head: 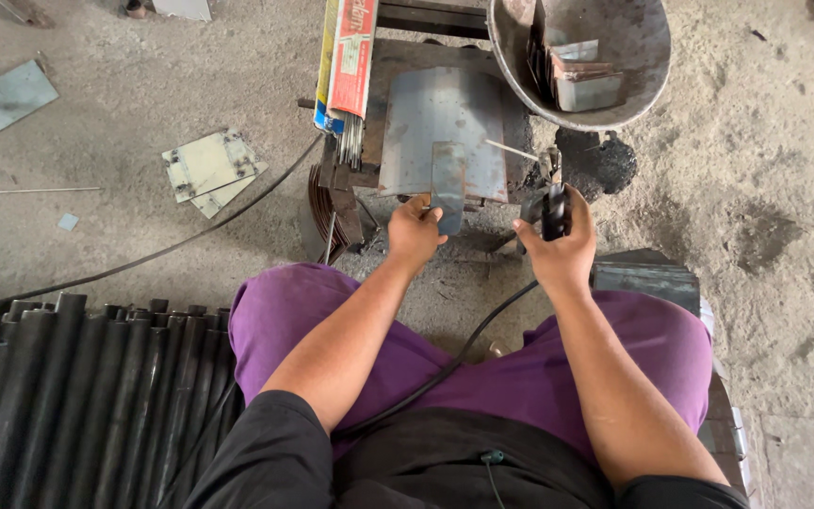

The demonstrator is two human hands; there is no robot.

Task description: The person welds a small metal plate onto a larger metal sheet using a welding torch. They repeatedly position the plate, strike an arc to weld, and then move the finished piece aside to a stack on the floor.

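Floor: rough grey concrete, dusty, with loose metal offcuts lying on it at the left.
Bench: a low rusty work stand in front of the seated person's knees, carrying a curved grey steel plate.
Left hand: the left hand is closed on the lower end of a small metal strip, thumb on its face — the strip stands upright against the plate's near edge.
Left arm: bare forearm, reaching straight forward over purple trousers.
Right hand: the right hand is wrapped tight round a black electrode holder, knuckles up, just off the stand's near right corner.
Electrode: a thin rod slants from the holder toward the plate's right edge.
Cable: a black lead drops from the holder between the thighs.
Around: a packet of welding rods at the stand's left edge; a metal bowl of cut pieces at its far right corner; black pipes stacked at the left.
Hard to tell: the holder's clamp is hidden by the fingers; whether the rod tip touches the plate cannot be made out.
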